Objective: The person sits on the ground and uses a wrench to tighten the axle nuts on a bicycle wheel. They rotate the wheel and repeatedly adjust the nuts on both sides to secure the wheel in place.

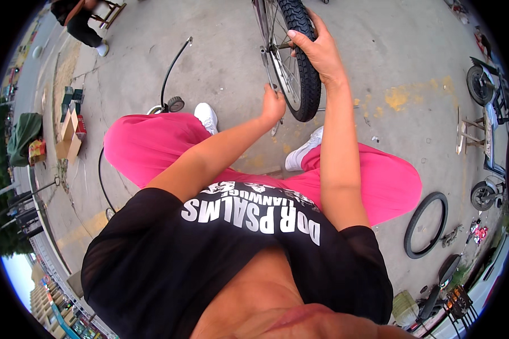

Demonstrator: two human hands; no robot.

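A bicycle wheel with a knobby black tire [309, 85] and thin spokes stands upright in front of me, fixed to a slim frame. My right hand [324, 53] grips this tire from its right side, with the thumb across the tread and the fingers spread along the far side. Beside the wheel's lower left, my left hand [274, 104] is closed around the lower part of a slim silver metal rod [268, 69]. The rod runs up toward the hub; its exact kind is unclear, and my fingers hide its lower part.
A floor pump [175, 104] with a black hose lies left of my shoe. Cardboard boxes [70, 133] sit farther left. A loose tire [426, 225] lies at the right, near parked scooters [486, 85] and a wooden stool [470, 131]. Another person [85, 28] is at the far left.
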